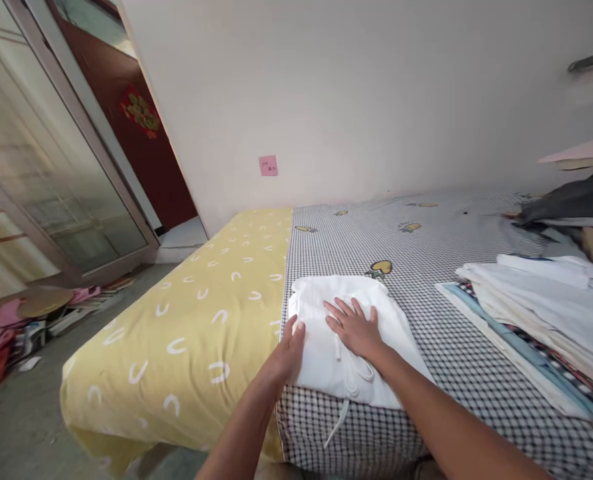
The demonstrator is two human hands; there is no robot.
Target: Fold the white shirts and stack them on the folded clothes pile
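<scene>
A folded white garment point(376, 307) with thin white drawstrings lies on the black-and-white checked bed cover point(356, 247), near the bed's front edge. One string hangs down past the garment's lower edge. My right hand point(359, 330) rests flat on top of the garment with its fingers spread. My left hand point(290, 350) stands on edge along the garment's left side, touching it, thumb and fingers stretched out. Neither hand grips the cloth.
To the right lies a stack of folded clothes point(536, 293), with a dark pile point(571, 197) behind it. A yellow cover point(191, 320) with white arcs spans the bed's left part. Books and pink items point(41, 320) lie on the floor at left, near a glass door point(71, 153).
</scene>
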